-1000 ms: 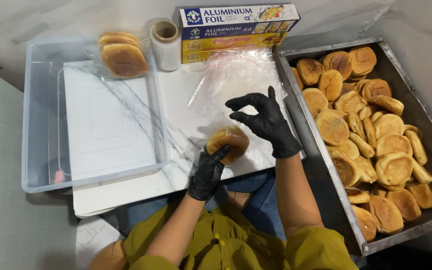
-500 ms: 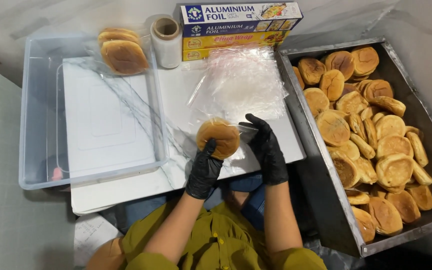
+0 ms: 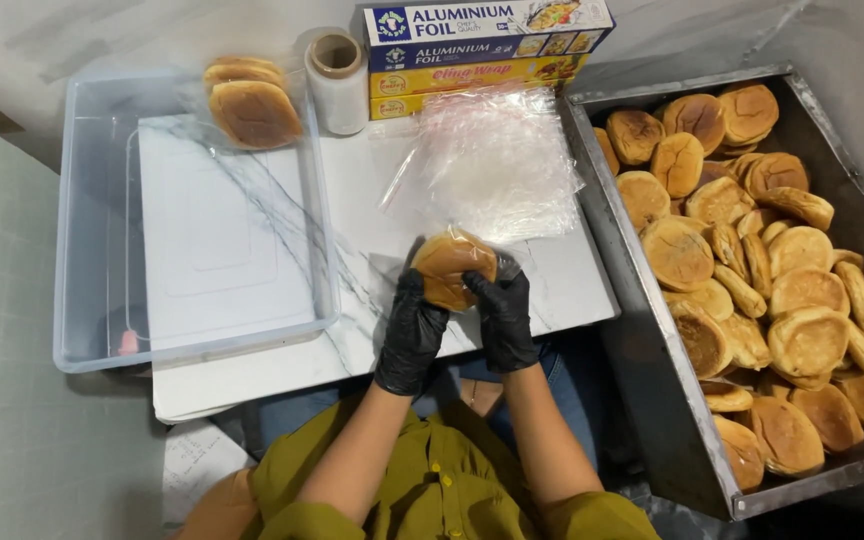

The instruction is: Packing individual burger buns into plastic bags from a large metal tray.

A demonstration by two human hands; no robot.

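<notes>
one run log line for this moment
left hand: holds bun | right hand: holds bun | bun: in cling film | beside: cling film sheets

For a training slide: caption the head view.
Both gloved hands hold a bun in cling film beside a tray of buns.

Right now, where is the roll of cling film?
In the head view the roll of cling film stands upright at the far edge of the white board, between the wrapped buns on its left and the stacked boxes on its right.
</notes>
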